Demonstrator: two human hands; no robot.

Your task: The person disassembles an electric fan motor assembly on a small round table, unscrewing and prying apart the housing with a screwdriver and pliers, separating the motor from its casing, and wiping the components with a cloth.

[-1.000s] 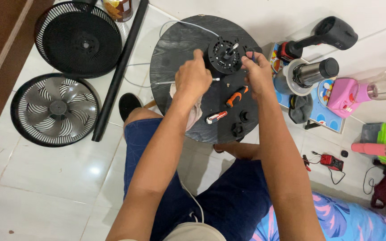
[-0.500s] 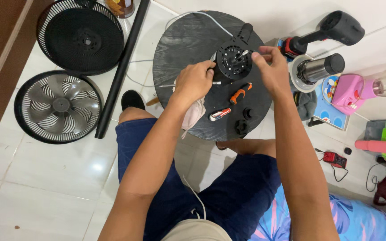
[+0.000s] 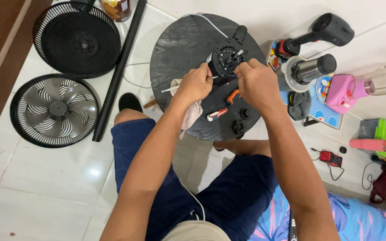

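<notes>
A black fan motor (image 3: 227, 58) with a metal shaft sits on a round black base plate (image 3: 179, 44) on the floor. My left hand (image 3: 196, 85) grips a thin metal screwdriver whose tip points at the motor's lower left side. My right hand (image 3: 255, 82) is closed against the motor's lower right edge; whether it holds anything I cannot tell. A white cloth (image 3: 190, 117) lies under my left wrist. A red-and-white screwdriver handle (image 3: 216, 114), an orange-handled tool (image 3: 232, 96) and two black knobs (image 3: 241, 120) lie on the plate near my hands.
Two round fan grilles lie at the left: a black rear grille (image 3: 81, 40) and a front grille with blades (image 3: 55, 110). A black pole (image 3: 119, 71) lies between them and the plate. At the right are a black power tool (image 3: 322, 31), a steel flask (image 3: 311, 68) and a pink blender (image 3: 342, 93).
My view has shifted a little. Both hands stayed at the motor, the left one dropping to its lower left with the screwdriver, the right one closing on its lower right edge.
</notes>
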